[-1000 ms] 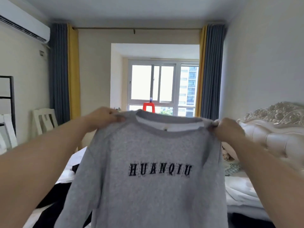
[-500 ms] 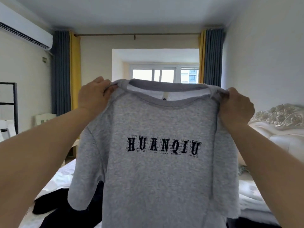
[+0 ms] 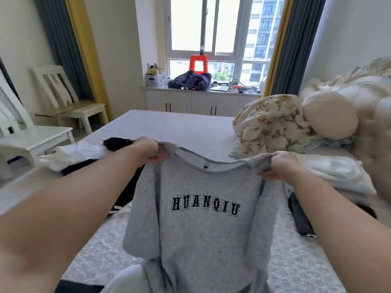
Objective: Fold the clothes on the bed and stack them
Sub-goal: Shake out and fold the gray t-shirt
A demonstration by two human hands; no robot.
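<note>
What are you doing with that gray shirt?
A person is holding up a gray T-shirt with the word HUANQIU on it, over the bed. The left hand grips one shoulder and the right hand grips the other, so the shirt hangs spread out with the print facing the person. It is not folded yet. More clothes lie on the bed: a white garment and dark garments on the left, and a floral blanket bunched by the headboard.
</note>
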